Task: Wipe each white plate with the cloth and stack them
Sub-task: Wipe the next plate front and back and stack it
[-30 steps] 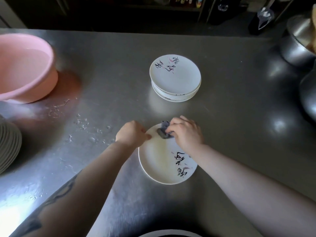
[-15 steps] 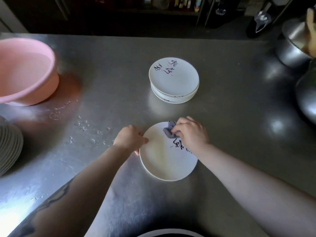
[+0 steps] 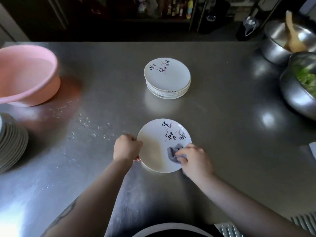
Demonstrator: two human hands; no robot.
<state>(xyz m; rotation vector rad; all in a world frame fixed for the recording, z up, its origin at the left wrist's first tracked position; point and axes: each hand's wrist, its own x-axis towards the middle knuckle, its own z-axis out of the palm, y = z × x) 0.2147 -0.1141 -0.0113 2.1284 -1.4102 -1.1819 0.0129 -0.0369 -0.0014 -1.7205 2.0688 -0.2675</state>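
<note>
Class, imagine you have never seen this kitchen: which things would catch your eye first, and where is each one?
First, the white plate near the front of the steel counter, its left rim held by the left hand while the right hand presses a grey cloth on it. Behind sits a stack of plates; a pink basin stands far left.

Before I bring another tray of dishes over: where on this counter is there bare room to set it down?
Bare steel lies between the plate stack and the metal bowls at right, and behind the stack. The left is crowded: pink basin, grey plate pile, water drops. Both hands work the near plate.
</note>
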